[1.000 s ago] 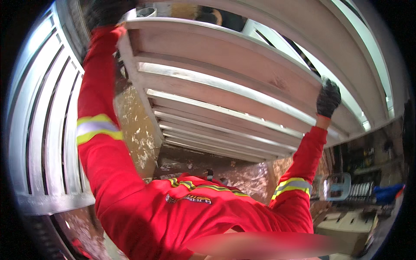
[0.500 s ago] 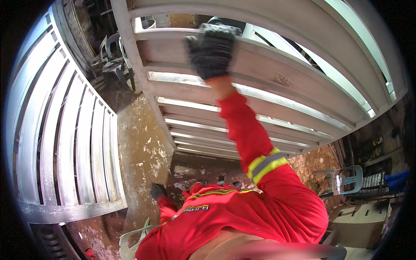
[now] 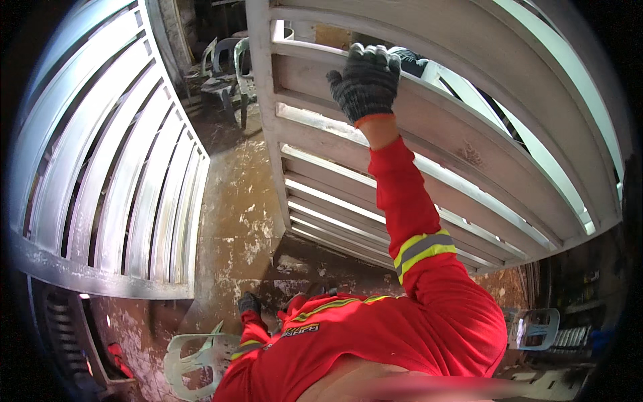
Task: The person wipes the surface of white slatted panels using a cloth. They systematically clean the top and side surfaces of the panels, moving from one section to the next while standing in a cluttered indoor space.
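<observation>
A large white slatted panel [image 3: 331, 146] stands tilted in front of me and to the right, with light coming through its gaps. My right hand [image 3: 367, 84], in a dark knitted glove with an orange cuff, is raised to one of its upper slats. The fingers bend over that slat's edge, and the thumb sticks out to the left. My left hand [image 3: 249, 303], also in a dark glove, hangs low beside my body, apart from the panel. It is small and dark here, so its fingers cannot be made out.
A second white slatted panel [image 3: 120, 181] stands at the left. Several plastic chairs [image 3: 224, 70] are at the back, with a pale chair [image 3: 191, 362] near my left side and another chair [image 3: 539, 328] at the right. The brown floor [image 3: 241, 221] has worn, peeling patches.
My view has turned, so both panels and the chairs sit further right in it. My right hand stays at the same upper slat and shows more sharply now.
</observation>
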Demonstrator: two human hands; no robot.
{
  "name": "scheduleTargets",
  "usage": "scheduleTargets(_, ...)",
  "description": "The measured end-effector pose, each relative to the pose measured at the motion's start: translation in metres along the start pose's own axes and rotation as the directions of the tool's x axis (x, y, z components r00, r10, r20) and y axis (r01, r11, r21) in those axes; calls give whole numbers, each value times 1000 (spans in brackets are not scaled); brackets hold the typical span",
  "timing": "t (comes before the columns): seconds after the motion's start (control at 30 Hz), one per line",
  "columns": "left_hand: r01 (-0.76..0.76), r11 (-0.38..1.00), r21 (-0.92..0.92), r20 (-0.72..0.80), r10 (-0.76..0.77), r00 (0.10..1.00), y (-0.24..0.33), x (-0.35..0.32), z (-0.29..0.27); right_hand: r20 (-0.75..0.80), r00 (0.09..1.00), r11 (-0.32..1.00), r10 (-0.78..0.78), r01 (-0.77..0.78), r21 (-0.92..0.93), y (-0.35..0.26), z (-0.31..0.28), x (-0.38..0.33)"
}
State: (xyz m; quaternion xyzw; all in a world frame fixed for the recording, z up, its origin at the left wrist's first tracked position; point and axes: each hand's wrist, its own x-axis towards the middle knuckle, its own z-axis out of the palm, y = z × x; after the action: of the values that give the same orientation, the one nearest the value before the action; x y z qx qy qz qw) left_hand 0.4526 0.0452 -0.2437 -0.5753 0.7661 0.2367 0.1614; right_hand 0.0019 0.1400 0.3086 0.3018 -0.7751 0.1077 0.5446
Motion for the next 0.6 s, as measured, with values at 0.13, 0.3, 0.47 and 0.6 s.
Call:
scheduleTargets(0.13,-119,990,71,103,112,988,-31,18,-4,98,995,968,21,-45,248,-68,45,37)
scheduleTargets(0.3,-288,937,200,75,278,957,31,-20,9,443,893,975,-82,-20,219,-108,11,63)
scheduleTargets(0.47,-374,895,244,102,360,927,75,-32,9,342,639,700,-688,462,545,-66,-62,72)
scheduleTargets(0.6,-376,883,280,117,358,926,111,-37,-3,-11,819,819,-573,573,-42,-50,14,104)
